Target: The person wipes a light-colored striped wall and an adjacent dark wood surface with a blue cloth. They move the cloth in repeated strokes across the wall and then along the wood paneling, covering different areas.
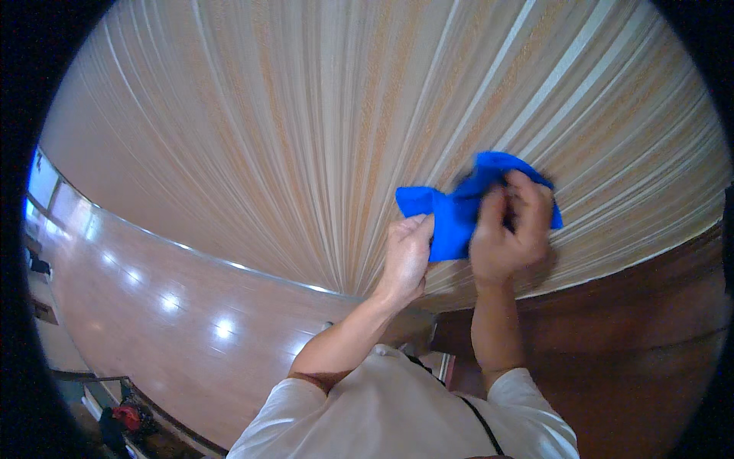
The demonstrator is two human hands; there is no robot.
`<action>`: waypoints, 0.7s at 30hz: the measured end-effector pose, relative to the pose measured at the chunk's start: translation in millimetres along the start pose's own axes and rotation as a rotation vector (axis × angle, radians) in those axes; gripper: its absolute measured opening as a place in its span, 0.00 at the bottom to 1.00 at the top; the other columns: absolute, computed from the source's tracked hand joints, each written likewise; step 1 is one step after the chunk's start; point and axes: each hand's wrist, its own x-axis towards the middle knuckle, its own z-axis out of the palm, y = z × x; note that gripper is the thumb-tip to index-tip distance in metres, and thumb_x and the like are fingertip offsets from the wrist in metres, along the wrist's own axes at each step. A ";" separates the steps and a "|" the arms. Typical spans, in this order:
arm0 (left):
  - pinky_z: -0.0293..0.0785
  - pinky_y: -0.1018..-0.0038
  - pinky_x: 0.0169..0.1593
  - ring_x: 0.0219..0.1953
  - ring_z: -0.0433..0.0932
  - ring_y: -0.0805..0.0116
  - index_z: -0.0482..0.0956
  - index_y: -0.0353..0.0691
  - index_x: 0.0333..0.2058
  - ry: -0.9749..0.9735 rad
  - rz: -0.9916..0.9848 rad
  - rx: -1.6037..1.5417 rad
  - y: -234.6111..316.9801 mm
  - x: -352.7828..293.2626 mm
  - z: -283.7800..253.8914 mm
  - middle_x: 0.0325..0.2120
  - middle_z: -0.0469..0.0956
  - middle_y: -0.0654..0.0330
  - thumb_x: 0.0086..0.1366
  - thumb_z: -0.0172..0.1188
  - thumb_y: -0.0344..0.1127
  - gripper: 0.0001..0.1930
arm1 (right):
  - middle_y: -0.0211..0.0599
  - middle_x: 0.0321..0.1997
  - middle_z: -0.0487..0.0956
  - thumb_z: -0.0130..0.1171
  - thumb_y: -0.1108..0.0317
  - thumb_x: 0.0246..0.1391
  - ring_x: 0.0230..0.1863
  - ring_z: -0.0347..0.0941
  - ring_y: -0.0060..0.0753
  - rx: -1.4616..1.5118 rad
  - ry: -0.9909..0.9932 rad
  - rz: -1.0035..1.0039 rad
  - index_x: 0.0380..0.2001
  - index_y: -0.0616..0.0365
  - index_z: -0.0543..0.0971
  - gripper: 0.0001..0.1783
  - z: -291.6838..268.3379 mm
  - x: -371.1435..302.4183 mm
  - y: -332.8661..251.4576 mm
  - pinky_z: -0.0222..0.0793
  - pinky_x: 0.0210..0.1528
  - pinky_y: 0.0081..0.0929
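Note:
A bright blue cloth point(456, 222) stretches between my two hands, in front of a striped cream and tan wall. At its left end, my left hand point(407, 251) is closed on the cloth's edge, with a flap sticking out above the thumb. My right hand point(511, 233), slightly blurred, has its fingers curled and pinches the cloth's right part. There the fabric bunches up behind the fingers and casts dark folds. I cannot tell whether the cloth touches the wall.
The striped wall point(306, 138) fills the upper view, edged below by a pale skirting point(229, 264). A glossy floor point(153, 336) reflects lights on the left. Dark brown wood point(627, 352) lies at lower right. Furniture and a red item point(127, 417) stand at lower left.

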 end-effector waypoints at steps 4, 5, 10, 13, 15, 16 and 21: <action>0.68 0.77 0.30 0.24 0.71 0.80 0.79 0.42 0.24 0.082 -0.044 0.040 3.3 -12.5 -17.4 0.23 0.77 0.69 0.71 0.55 0.31 0.13 | 0.37 0.33 0.77 0.66 0.83 0.52 0.32 0.75 0.33 0.039 -0.066 -0.126 0.43 0.63 0.82 0.14 4.1 -16.0 -11.3 0.71 0.32 0.27; 0.59 0.77 0.27 0.22 0.65 0.80 0.77 0.43 0.21 0.125 -0.055 0.078 2.4 -19.0 -28.2 0.19 0.71 0.70 0.70 0.56 0.32 0.15 | 0.38 0.33 0.77 0.66 0.83 0.52 0.32 0.74 0.33 0.024 -0.065 -0.111 0.43 0.63 0.82 0.13 -2.4 -27.3 -8.4 0.71 0.32 0.27; 0.68 0.74 0.32 0.25 0.73 0.75 0.79 0.41 0.22 0.247 -0.171 0.048 -10.4 -18.1 -55.3 0.22 0.78 0.64 0.70 0.55 0.33 0.14 | 0.40 0.35 0.77 0.64 0.78 0.56 0.33 0.76 0.38 0.169 0.143 0.284 0.43 0.63 0.81 0.11 -21.2 -60.8 24.0 0.73 0.35 0.30; 0.69 0.74 0.33 0.26 0.74 0.74 0.80 0.39 0.25 0.099 -0.111 0.080 -26.2 -8.7 -43.0 0.24 0.79 0.63 0.70 0.56 0.33 0.12 | 0.38 0.37 0.77 0.63 0.81 0.56 0.35 0.75 0.30 0.043 0.095 0.158 0.43 0.64 0.79 0.11 -11.1 -60.8 29.4 0.74 0.38 0.26; 0.65 0.78 0.31 0.24 0.69 0.80 0.79 0.40 0.25 -0.031 -0.066 0.045 -34.9 -4.9 -37.4 0.23 0.76 0.68 0.70 0.57 0.30 0.12 | 0.37 0.39 0.77 0.63 0.81 0.57 0.36 0.76 0.28 0.037 -0.025 0.100 0.44 0.64 0.79 0.11 -1.7 -62.9 22.6 0.75 0.39 0.25; 0.63 0.78 0.30 0.23 0.68 0.80 0.79 0.41 0.24 0.050 -0.110 0.109 -39.5 -3.6 -39.0 0.22 0.75 0.69 0.70 0.57 0.31 0.13 | 0.38 0.37 0.78 0.65 0.81 0.56 0.36 0.77 0.32 0.048 -0.084 0.104 0.43 0.63 0.80 0.11 5.1 -67.6 20.6 0.74 0.37 0.30; 0.60 0.77 0.27 0.23 0.70 0.79 0.80 0.43 0.23 0.222 -0.207 0.181 -64.4 0.3 -74.8 0.20 0.76 0.68 0.70 0.57 0.34 0.13 | 0.40 0.33 0.79 0.66 0.80 0.55 0.35 0.76 0.40 0.028 -0.116 0.095 0.39 0.62 0.81 0.08 6.1 -113.0 41.5 0.72 0.37 0.35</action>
